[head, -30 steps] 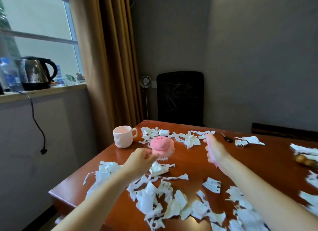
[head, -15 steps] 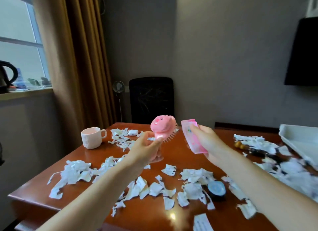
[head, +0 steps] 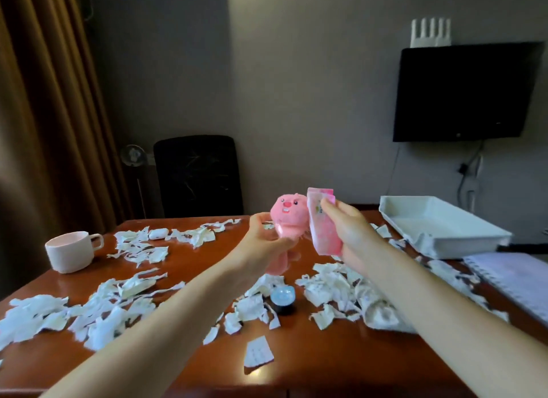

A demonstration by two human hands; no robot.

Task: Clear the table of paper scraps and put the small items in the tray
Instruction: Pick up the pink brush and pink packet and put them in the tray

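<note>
My left hand (head: 262, 243) grips a pink plush toy with a face (head: 287, 212), held up over the middle of the brown table (head: 326, 365). My right hand (head: 351, 231) holds a pink packet (head: 323, 225) upright beside the toy. The white tray (head: 439, 228) sits at the table's far right, ahead of my right hand. White paper scraps (head: 335, 288) lie scattered across the table, with another heap at the left (head: 98, 305). A small round blue-lidded jar (head: 283, 300) stands among the scraps below my hands. A white earbud case (head: 158, 234) lies at the far left.
A pale pink mug (head: 71, 251) stands at the table's left edge. A spiral notebook (head: 516, 282) lies at the right, near the tray. A black chair (head: 198, 175) stands behind the table. Brown curtains hang at the left and a dark screen (head: 465, 92) is on the wall.
My view has swung to the right, bringing the whole tray and the screen into sight. Both hands have risen and moved rightward with the plush toy and the packet still in them.
</note>
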